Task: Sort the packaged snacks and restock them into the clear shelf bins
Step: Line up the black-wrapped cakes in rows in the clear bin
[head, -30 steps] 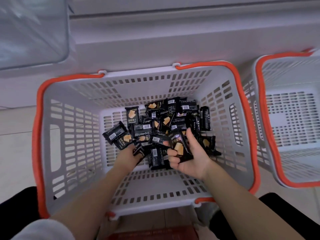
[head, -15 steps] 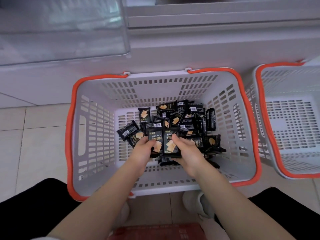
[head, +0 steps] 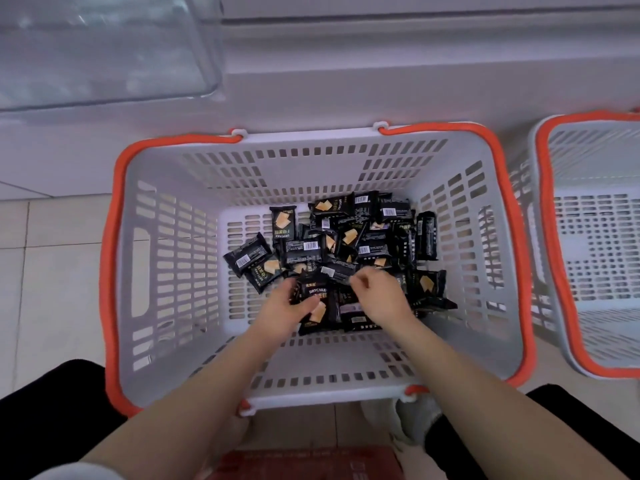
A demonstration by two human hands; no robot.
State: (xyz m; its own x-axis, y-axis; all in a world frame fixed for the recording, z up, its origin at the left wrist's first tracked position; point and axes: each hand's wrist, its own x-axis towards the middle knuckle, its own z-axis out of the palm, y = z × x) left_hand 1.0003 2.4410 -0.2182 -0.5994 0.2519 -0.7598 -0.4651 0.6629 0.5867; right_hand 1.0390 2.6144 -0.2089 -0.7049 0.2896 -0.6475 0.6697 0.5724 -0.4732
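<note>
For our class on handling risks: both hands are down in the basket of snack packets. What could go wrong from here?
1. The left hand holds a stack of packets loosely; some could slip when lifted.
2. The right hand pinches one packet by its edge, a weak hold.
3. The basket has slotted walls; fingers may catch.

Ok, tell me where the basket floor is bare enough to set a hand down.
Bare floor of the basket lies left of the black snack packets, toward the left wall, with a narrower strip along the near wall. Center and right are crowded; left hand and right hand work there.
</note>
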